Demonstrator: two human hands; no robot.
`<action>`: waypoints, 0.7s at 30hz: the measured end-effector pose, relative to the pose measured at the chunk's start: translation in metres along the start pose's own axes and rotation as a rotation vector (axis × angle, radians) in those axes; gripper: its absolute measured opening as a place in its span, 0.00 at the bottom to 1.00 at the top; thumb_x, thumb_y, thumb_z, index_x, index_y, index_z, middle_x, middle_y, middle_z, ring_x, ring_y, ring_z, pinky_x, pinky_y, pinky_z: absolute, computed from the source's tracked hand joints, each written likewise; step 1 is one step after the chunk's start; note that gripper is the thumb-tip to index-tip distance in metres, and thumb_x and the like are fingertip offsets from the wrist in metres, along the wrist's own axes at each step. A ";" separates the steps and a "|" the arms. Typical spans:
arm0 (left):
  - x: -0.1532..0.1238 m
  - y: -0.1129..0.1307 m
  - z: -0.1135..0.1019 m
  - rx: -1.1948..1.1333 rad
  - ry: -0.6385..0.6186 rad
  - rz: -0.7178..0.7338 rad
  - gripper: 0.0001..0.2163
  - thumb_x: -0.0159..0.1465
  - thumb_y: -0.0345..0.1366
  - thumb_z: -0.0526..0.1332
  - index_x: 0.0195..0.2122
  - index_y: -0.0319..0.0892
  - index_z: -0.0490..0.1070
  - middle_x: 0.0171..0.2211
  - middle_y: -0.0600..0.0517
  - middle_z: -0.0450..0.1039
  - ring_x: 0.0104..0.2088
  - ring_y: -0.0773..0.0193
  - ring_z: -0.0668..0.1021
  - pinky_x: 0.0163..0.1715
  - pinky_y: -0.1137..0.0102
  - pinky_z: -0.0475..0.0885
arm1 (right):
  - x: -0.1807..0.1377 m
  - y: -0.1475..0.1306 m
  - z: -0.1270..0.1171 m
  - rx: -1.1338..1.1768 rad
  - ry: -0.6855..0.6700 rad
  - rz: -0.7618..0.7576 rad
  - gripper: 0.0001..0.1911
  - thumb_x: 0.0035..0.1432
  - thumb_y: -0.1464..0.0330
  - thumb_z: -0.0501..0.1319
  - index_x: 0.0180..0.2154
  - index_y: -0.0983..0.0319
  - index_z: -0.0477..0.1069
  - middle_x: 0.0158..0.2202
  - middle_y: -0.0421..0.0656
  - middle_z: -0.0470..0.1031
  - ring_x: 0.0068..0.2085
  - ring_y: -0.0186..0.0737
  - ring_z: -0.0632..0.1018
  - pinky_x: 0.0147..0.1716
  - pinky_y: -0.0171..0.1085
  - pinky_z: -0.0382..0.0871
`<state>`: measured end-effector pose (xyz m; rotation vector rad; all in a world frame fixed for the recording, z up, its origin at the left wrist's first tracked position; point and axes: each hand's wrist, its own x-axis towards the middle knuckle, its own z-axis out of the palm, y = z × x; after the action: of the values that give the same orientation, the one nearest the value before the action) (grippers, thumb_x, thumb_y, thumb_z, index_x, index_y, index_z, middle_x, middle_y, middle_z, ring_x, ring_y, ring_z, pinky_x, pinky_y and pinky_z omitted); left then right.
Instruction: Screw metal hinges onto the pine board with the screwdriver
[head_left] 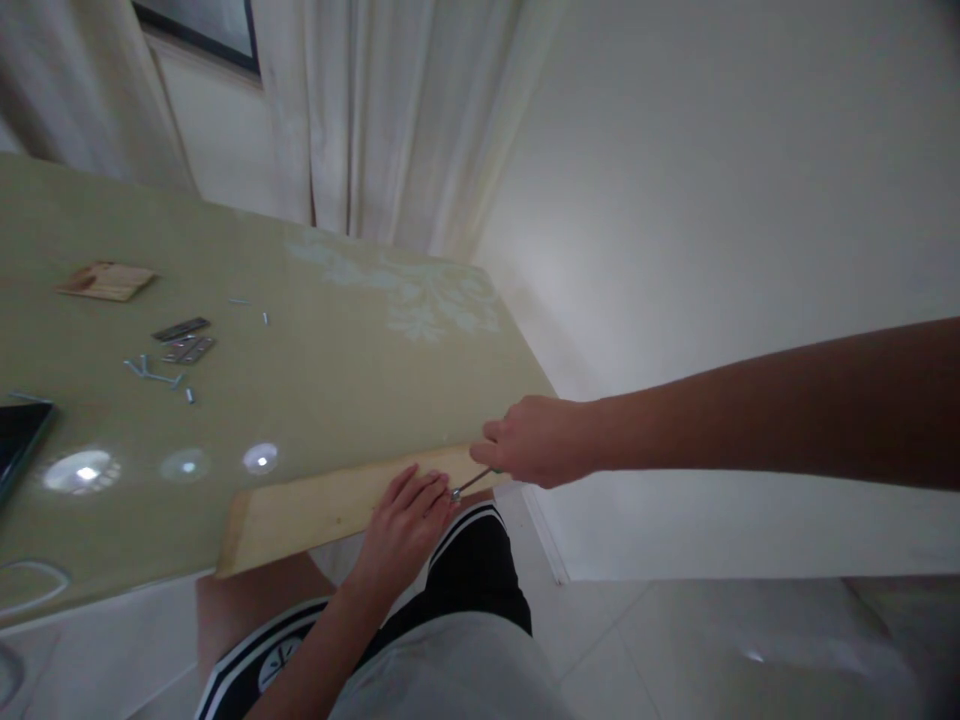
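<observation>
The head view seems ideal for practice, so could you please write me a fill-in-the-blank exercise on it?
The slim metal tool is gripped by the ____ hand.
The left hand rests on a long board made of ____.
The small wooden piece lies ____ from the person than the metal plates.
Missing words: right; wood; farther.

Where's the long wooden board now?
The board lies along the near edge of the table, lower centre-left in the head view, under the left hand.
</observation>
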<state>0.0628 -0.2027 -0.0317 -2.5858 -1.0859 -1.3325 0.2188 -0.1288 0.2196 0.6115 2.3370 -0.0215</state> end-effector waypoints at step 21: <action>-0.005 -0.001 0.001 0.006 -0.036 0.031 0.09 0.72 0.27 0.60 0.47 0.40 0.79 0.49 0.46 0.83 0.52 0.54 0.81 0.62 0.51 0.70 | -0.018 -0.004 0.007 -0.218 0.062 -0.315 0.15 0.70 0.78 0.53 0.43 0.65 0.79 0.36 0.50 0.83 0.31 0.39 0.79 0.23 0.36 0.57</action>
<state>0.0612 -0.2047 -0.0366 -2.6214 -1.0483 -1.2795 0.2329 -0.1410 0.2252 0.1368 2.4310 0.1080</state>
